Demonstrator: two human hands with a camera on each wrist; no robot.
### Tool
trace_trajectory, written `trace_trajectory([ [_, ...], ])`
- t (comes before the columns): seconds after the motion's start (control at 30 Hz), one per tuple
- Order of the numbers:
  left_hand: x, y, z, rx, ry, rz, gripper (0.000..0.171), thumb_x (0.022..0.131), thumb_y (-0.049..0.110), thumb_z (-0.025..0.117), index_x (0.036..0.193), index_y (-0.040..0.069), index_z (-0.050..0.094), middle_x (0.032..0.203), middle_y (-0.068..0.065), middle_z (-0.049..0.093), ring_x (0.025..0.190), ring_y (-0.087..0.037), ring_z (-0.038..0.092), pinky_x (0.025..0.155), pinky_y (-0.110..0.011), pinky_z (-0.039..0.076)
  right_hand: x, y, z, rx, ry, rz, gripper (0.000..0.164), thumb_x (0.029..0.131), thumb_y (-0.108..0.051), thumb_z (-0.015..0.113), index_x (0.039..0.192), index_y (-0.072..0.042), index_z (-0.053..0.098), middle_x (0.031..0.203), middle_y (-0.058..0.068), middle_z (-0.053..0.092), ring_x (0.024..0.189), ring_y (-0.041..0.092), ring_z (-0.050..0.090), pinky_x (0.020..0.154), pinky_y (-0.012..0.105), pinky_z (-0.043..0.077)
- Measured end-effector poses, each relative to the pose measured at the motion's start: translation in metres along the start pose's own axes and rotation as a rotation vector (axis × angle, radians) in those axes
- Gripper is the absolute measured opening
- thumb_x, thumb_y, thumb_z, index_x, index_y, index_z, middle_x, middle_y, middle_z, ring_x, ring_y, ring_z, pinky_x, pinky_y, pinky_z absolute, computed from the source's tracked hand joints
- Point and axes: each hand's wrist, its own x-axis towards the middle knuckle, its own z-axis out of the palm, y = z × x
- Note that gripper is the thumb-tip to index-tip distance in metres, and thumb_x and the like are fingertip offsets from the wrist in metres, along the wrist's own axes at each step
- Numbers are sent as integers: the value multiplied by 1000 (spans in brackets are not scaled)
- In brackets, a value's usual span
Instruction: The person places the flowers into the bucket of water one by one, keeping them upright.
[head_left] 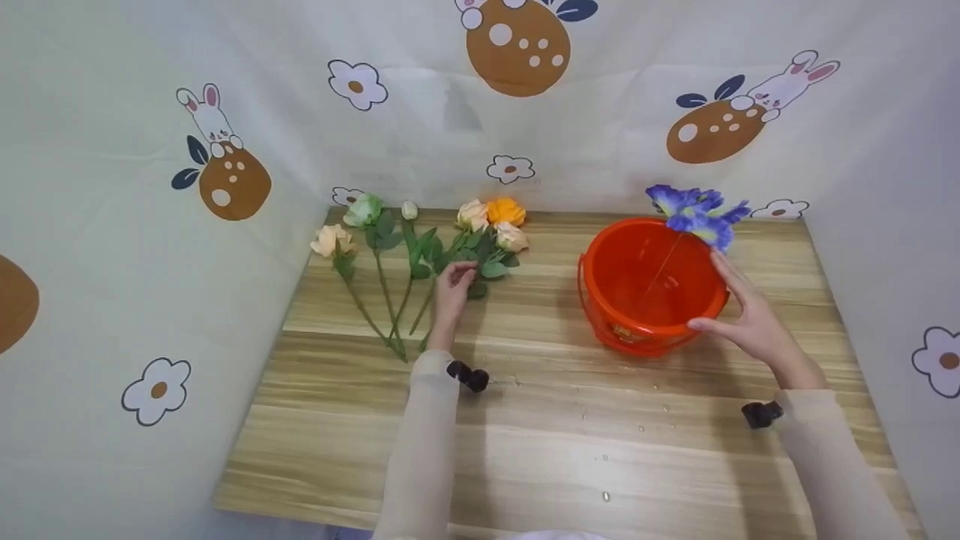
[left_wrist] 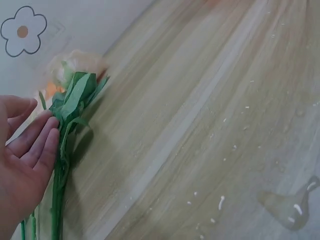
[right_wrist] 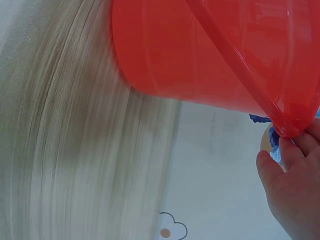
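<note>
Over the flower stems at the left is my left hand [head_left: 453, 294], its fingers loosely bent. In the left wrist view those fingers rest against the green leaves [left_wrist: 75, 102] of a rose without closing round the stems. Beside that hand lie a peach rose [head_left: 332, 240], a pale green rose [head_left: 364, 209], a white tulip [head_left: 409, 211] and an orange rose [head_left: 505, 211]. My right hand [head_left: 759, 330] spreads its thumb and fingers along the right rim of a red bucket [head_left: 611, 262], fingertips at the handle joint. A blue-purple iris [head_left: 694, 210] leans in the bucket.
Water drops [head_left: 606, 496] dot the wooden table [head_left: 322, 427] in front of the bucket. A patterned cloth [head_left: 420, 135] encloses the table at the back and sides. The bucket's handle [right_wrist: 235, 65] hangs down along its side.
</note>
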Motion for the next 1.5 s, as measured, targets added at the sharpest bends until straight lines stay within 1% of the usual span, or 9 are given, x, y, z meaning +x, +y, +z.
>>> trace_trajectory([
  [0.17,-2,-2,-13,63,26,-10,19,98,-2,56,114,-6,65,120,-24,66,115,-34,61,97,-32,52,1,-2,-1,3,11,-2,102,78,-12,85,159,-24,23,169,0,13,154,37,10,116,74,13],
  [0.37,-3,-9,-25,216,66,-44,14,93,-3,64,106,-3,69,108,-21,71,103,-31,67,92,-36,56,1,-3,0,19,18,-28,105,74,-5,86,159,-20,25,168,7,16,153,38,12,116,73,12],
  [0.67,-7,-6,-29,400,-29,-64,17,93,-2,64,108,0,70,109,-19,72,105,-31,68,94,-39,56,1,-2,0,10,19,0,103,76,-9,85,159,-23,25,169,2,15,155,35,11,117,72,12],
  [0.8,-11,-2,-31,467,-29,-101,18,92,-3,61,108,2,70,108,-17,72,104,-30,68,93,-40,56,1,-3,2,9,12,14,102,77,-11,85,158,-26,25,169,-1,15,155,34,11,116,73,14],
  [0.93,-14,1,-32,570,-25,-141,18,91,-2,61,105,3,69,105,-15,71,101,-29,68,89,-39,56,0,-3,2,7,18,-10,103,76,-8,85,159,-22,26,168,5,16,153,39,12,115,74,14],
  [1.17,-15,3,-29,765,-60,-134,13,93,9,65,104,10,73,103,-8,73,98,-23,69,86,-36,56,0,-4,2,-1,36,-23,104,74,0,84,158,-12,24,167,13,15,152,42,9,116,73,11],
  [1.27,-17,6,-29,776,-62,-155,15,95,14,64,106,13,75,103,-5,74,97,-23,69,84,-36,56,1,-5,3,1,36,-31,103,74,2,83,158,-9,24,167,15,14,152,42,9,117,72,10],
  [1.37,-19,7,-29,744,-77,-174,19,96,16,61,108,14,75,104,-6,74,95,-21,69,81,-35,56,1,-3,3,-1,33,-29,104,74,0,84,159,-13,25,168,12,15,153,39,10,117,72,11],
  [1.5,-19,8,-31,580,-101,-195,20,96,14,62,111,10,75,103,-11,74,84,-19,66,68,-27,52,1,2,2,4,24,-16,105,74,-3,85,159,-18,25,168,9,15,154,37,10,116,73,10],
])
